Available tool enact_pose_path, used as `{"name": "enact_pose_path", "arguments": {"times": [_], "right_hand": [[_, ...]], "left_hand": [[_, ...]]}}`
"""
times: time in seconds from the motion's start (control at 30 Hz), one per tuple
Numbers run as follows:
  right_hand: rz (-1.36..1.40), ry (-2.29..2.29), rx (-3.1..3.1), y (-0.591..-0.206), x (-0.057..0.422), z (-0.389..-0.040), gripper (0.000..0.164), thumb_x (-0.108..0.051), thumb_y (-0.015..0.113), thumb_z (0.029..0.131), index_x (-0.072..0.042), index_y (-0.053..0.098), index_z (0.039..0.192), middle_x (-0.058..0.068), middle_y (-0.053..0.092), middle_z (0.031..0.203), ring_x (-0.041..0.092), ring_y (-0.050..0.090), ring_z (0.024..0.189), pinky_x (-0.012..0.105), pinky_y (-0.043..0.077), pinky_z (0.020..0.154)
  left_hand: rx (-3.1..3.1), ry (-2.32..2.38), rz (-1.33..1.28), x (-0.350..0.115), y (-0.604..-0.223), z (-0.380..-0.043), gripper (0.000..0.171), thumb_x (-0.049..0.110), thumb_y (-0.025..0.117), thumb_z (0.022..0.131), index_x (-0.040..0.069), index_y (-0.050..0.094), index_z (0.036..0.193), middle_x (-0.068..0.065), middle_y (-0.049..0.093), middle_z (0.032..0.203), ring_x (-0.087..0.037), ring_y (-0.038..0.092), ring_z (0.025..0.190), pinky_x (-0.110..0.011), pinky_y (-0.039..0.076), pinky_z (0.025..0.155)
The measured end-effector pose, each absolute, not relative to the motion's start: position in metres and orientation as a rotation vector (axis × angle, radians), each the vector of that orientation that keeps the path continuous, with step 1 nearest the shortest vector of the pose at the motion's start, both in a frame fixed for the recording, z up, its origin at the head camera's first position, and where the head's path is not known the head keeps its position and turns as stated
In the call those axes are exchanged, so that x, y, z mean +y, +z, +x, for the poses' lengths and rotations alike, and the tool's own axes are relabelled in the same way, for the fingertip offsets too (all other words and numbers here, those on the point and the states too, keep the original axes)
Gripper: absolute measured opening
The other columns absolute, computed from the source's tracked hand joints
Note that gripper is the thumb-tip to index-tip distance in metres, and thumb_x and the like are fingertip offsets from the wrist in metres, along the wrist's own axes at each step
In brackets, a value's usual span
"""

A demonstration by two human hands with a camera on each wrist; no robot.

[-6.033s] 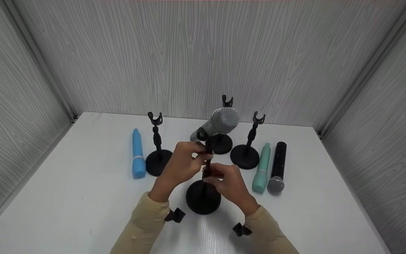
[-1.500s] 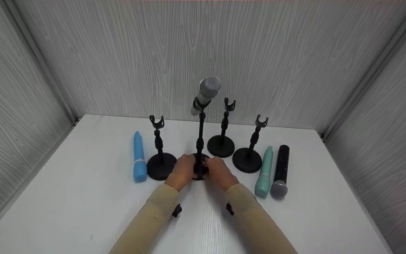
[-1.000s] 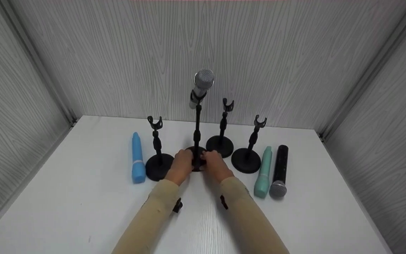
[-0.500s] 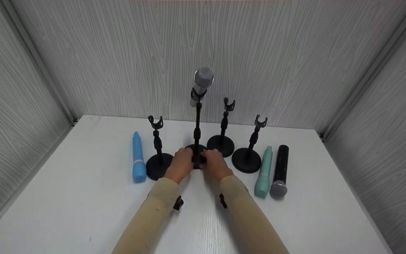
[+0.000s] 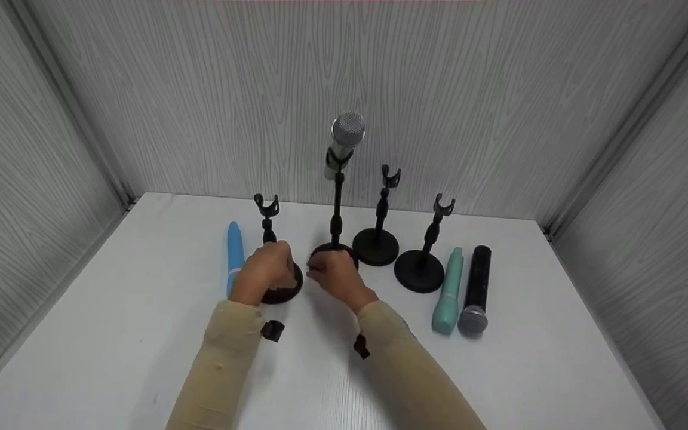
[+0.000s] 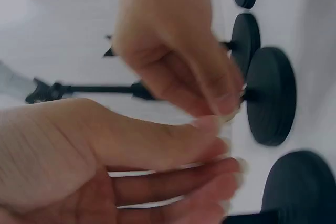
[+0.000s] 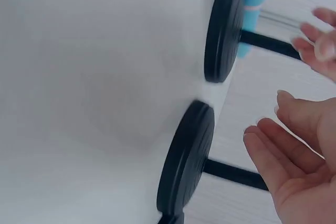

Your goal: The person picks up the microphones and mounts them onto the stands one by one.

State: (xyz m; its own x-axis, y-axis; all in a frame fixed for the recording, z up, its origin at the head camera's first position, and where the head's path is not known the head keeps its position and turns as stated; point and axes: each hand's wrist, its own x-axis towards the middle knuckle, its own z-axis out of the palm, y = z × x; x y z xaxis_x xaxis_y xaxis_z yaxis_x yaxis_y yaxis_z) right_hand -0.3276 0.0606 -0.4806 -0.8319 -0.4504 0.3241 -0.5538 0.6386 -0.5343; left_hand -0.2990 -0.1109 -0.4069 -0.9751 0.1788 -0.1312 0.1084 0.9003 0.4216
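A silver microphone [image 5: 348,130] rests in the clip of the tall middle stand [image 5: 337,200], grille upward. My right hand [image 5: 337,275] is in front of that stand's round base; in the right wrist view its thumb and fingers are apart, holding nothing. My left hand [image 5: 268,267] has its fingers loosely extended beside the shorter left stand [image 5: 267,209], hiding part of its pole and base. The left wrist view has the right hand [image 6: 173,40] overlapping the left thumb tip, with the middle stand's base [image 6: 272,96] behind them.
Two more black stands, a rear one [image 5: 375,246] and a right one [image 5: 419,272], have bare clips. A blue microphone [image 5: 235,248] lies at left, partly behind the left hand. Green [image 5: 448,292] and black [image 5: 476,286] microphones lie at right. Walls surround the white table [image 5: 111,334].
The silver microphone, earlier behind the middle stand, sits in its clip, and that stand has moved back. Both hands have let go of its base; the left has shifted left to the left stand.
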Motion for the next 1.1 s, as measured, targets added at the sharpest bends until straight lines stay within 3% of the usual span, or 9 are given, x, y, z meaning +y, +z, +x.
{"name": "enact_pose_path", "arguments": {"times": [0.07, 0.27, 0.53, 0.67, 0.77, 1.0, 1.1], "right_hand": [[0.825, 0.997, -2.733, -0.483, 0.053, -0.325, 0.015, -0.007, 0.076, 0.092, -0.003, 0.079, 0.106, 0.01, 0.077, 0.096, 0.016, 0.067, 0.086, 0.029, 0.057, 0.079], [0.796, 1.011, -2.833, -0.494, 0.038, -0.32, 0.029, -0.009, 0.074, 0.094, -0.001, 0.074, 0.122, 0.014, 0.076, 0.118, 0.026, 0.071, 0.105, 0.034, 0.058, 0.09], [0.831, 0.956, -2.94, -0.503, 0.027, -0.319, 0.04, -0.011, 0.073, 0.096, -0.003, 0.066, 0.135, 0.013, 0.068, 0.138, 0.024, 0.065, 0.126, 0.035, 0.054, 0.106], [0.886, 0.902, -2.949, -0.504, 0.026, -0.32, 0.038, -0.009, 0.07, 0.097, -0.004, 0.067, 0.135, 0.013, 0.065, 0.142, 0.025, 0.063, 0.132, 0.034, 0.051, 0.11], [0.922, 0.857, -2.956, -0.503, 0.027, -0.321, 0.032, -0.007, 0.068, 0.098, -0.007, 0.071, 0.13, 0.01, 0.07, 0.135, 0.023, 0.067, 0.125, 0.033, 0.054, 0.106], [0.888, 0.813, -2.986, -0.498, 0.034, -0.323, 0.03, -0.007, 0.071, 0.097, -0.011, 0.075, 0.126, 0.006, 0.075, 0.125, 0.019, 0.07, 0.117, 0.031, 0.057, 0.099], [0.85, 0.852, -2.987, -0.497, 0.04, -0.323, 0.025, -0.01, 0.073, 0.095, -0.012, 0.078, 0.12, 0.003, 0.078, 0.119, 0.015, 0.072, 0.109, 0.028, 0.058, 0.093]], "left_hand": [[2.912, 0.615, 0.147, -0.121, -0.407, -0.3, 0.006, 0.0, 0.073, 0.079, -0.002, 0.073, 0.085, -0.018, 0.074, 0.089, -0.025, 0.064, 0.074, -0.036, 0.053, 0.064], [2.994, 0.636, 0.014, -0.13, -0.426, -0.314, 0.033, -0.004, 0.068, 0.084, -0.013, 0.065, 0.115, -0.032, 0.068, 0.113, -0.04, 0.067, 0.102, -0.049, 0.058, 0.089], [2.997, 0.742, -0.022, -0.142, -0.457, -0.329, 0.04, -0.006, 0.065, 0.089, -0.014, 0.058, 0.128, -0.035, 0.064, 0.125, -0.045, 0.063, 0.118, -0.052, 0.054, 0.101], [2.972, 0.749, -0.03, -0.146, -0.463, -0.334, 0.036, -0.005, 0.063, 0.089, -0.014, 0.06, 0.124, -0.034, 0.065, 0.121, -0.043, 0.065, 0.112, -0.05, 0.056, 0.096], [2.975, 0.713, -0.029, -0.145, -0.463, -0.336, 0.028, -0.003, 0.063, 0.089, -0.014, 0.063, 0.114, -0.032, 0.068, 0.112, -0.041, 0.067, 0.102, -0.049, 0.058, 0.089], [2.96, 0.727, -0.061, -0.136, -0.46, -0.332, 0.029, 0.001, 0.065, 0.089, -0.012, 0.062, 0.115, -0.033, 0.066, 0.116, -0.043, 0.067, 0.106, -0.052, 0.057, 0.093], [2.937, 0.725, -0.063, -0.133, -0.461, -0.327, 0.032, -0.001, 0.07, 0.084, -0.01, 0.062, 0.114, -0.032, 0.067, 0.115, -0.042, 0.067, 0.105, -0.051, 0.058, 0.091]]}}
